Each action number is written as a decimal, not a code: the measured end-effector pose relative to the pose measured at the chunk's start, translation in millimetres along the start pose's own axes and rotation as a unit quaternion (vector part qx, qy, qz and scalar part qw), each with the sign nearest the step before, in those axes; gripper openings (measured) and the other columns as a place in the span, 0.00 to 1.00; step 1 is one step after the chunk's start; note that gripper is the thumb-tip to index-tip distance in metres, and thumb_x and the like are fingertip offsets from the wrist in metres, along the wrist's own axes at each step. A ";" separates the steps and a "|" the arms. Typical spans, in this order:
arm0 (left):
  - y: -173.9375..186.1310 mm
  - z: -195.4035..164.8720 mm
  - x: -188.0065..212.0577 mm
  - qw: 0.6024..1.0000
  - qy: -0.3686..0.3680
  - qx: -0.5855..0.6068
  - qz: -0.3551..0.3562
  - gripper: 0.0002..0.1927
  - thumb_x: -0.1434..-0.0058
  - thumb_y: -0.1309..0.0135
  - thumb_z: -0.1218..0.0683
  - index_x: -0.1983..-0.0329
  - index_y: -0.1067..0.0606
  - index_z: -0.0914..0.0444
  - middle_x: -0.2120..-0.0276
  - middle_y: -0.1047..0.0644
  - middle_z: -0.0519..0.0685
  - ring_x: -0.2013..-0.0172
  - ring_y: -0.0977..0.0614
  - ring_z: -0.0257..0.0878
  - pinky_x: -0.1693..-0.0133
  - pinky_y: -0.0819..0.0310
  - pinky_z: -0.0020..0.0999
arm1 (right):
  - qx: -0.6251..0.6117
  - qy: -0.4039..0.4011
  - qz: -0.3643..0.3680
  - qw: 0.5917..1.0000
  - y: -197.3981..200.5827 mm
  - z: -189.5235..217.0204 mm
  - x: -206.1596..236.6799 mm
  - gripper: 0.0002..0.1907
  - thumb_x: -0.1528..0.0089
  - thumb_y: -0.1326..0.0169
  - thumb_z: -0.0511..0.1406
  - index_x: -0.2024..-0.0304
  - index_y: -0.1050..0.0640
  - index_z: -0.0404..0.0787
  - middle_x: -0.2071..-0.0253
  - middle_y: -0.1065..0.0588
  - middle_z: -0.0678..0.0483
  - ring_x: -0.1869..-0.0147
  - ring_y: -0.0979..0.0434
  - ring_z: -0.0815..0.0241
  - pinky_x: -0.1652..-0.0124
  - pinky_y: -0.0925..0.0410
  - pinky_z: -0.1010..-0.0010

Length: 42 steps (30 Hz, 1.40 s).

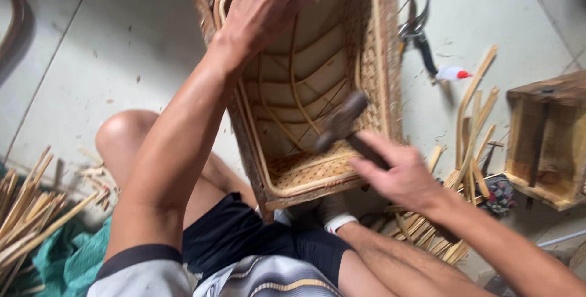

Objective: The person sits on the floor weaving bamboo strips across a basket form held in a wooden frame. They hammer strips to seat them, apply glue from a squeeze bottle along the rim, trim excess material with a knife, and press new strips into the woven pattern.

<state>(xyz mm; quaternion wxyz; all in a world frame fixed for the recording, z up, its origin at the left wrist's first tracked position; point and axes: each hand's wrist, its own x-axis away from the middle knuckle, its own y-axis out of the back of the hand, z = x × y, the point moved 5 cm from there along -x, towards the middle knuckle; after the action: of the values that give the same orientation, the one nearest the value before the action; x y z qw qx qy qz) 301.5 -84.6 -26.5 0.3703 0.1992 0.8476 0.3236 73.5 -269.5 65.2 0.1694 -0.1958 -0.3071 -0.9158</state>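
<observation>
So the person is sitting on the floor point(122, 34), pale tile, with a woven rattan basket point(317, 89) lying open toward the camera between the knees. The left hand point(265, 4) is resting on the basket's far rim, fingers curled over the edge and pressed onto it, so its grip is closed on the rim. The right hand point(397, 172) is holding a hammer point(342, 123) by the handle; the fingers are wrapped around it, though motion blur is making the exact finger placement hard to read. The hammer's head is hovering inside the basket, just above the woven bottom panel near the lower rim; can't tell whether it's touching the weave.

Inside the basket, curved cane ribs are running across the back wall. The near rim is sitting right by the person's dark shorts point(244, 236).

Around them: a bundle of cane strips point(30, 211) is lying on a green cloth point(79, 260) at the left, more strips point(473, 132) are scattered at the right beside the right forearm. Pruning shears point(418, 34) are lying on the floor just right of the basket, with a small white bottle with a red cap point(453, 74) near them. A wooden box point(546, 138) is standing at the far right.
</observation>
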 end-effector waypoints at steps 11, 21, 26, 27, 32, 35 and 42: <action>-4.5 3.8 -4.8 0.998 0.016 -0.049 0.022 0.10 0.30 0.37 0.51 0.64 0.19 0.61 0.42 0.19 0.46 0.37 0.27 0.48 0.39 0.36 0.47 | -0.150 0.037 -0.144 0.977 117.2 -30.9 -129.5 0.17 0.26 0.54 0.38 0.41 0.28 0.33 0.73 0.27 0.57 0.80 0.30 0.71 0.80 0.35 0.78; -5.1 3.7 -1.6 0.997 0.037 -0.050 0.044 0.09 0.32 0.38 0.51 0.63 0.18 0.61 0.42 0.19 0.46 0.38 0.27 0.50 0.39 0.35 0.48 | -0.128 0.034 -0.214 0.968 140.7 -59.7 -172.7 0.15 0.24 0.53 0.39 0.44 0.26 0.32 0.73 0.27 0.58 0.80 0.32 0.72 0.79 0.38 0.78; -9.4 9.2 -2.2 0.997 0.047 -0.045 0.029 0.11 0.30 0.40 0.50 0.64 0.18 0.61 0.42 0.20 0.46 0.38 0.27 0.50 0.39 0.36 0.48 | 0.129 -0.030 -0.273 0.953 153.7 -88.9 -223.8 0.14 0.29 0.47 0.41 0.48 0.22 0.39 0.74 0.25 0.46 0.73 0.25 0.52 0.69 0.33 0.58; -10.7 10.0 -3.0 0.997 0.042 -0.054 0.029 0.11 0.29 0.41 0.50 0.64 0.18 0.62 0.42 0.20 0.47 0.38 0.27 0.50 0.38 0.36 0.48 | 0.184 -0.041 -0.280 0.941 150.4 -92.0 -234.9 0.13 0.31 0.46 0.41 0.50 0.21 0.40 0.74 0.25 0.43 0.71 0.23 0.46 0.66 0.32 0.54; -12.6 13.3 -2.2 0.997 0.036 -0.065 0.026 0.13 0.32 0.41 0.49 0.65 0.20 0.63 0.40 0.22 0.47 0.37 0.28 0.52 0.38 0.39 0.50 | 0.194 -0.061 -0.301 0.932 126.3 -104.6 -260.7 0.13 0.31 0.46 0.43 0.54 0.22 0.41 0.66 0.22 0.41 0.61 0.22 0.36 0.62 0.32 0.48; -14.9 13.7 0.7 0.997 0.039 -0.056 0.042 0.13 0.33 0.41 0.50 0.67 0.21 0.64 0.39 0.23 0.46 0.37 0.28 0.53 0.37 0.39 0.51 | 0.212 -0.087 -0.305 0.924 117.8 -113.7 -267.3 0.12 0.31 0.45 0.42 0.54 0.22 0.40 0.66 0.22 0.40 0.62 0.22 0.35 0.62 0.33 0.47; -16.4 19.7 -1.1 0.999 0.041 -0.029 0.008 0.10 0.32 0.41 0.50 0.61 0.19 0.61 0.37 0.25 0.47 0.36 0.30 0.52 0.37 0.40 0.52 | 0.081 -0.002 -0.281 0.956 133.6 -113.3 -262.9 0.11 0.25 0.47 0.37 0.46 0.23 0.36 0.68 0.23 0.49 0.68 0.24 0.61 0.69 0.32 0.63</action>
<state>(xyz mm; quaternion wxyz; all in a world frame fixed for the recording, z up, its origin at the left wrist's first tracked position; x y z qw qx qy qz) 315.5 -89.0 -47.6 0.3380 0.1817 0.8509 0.3587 329.8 -391.6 -73.4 -0.0807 -0.0892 -0.4229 -0.8982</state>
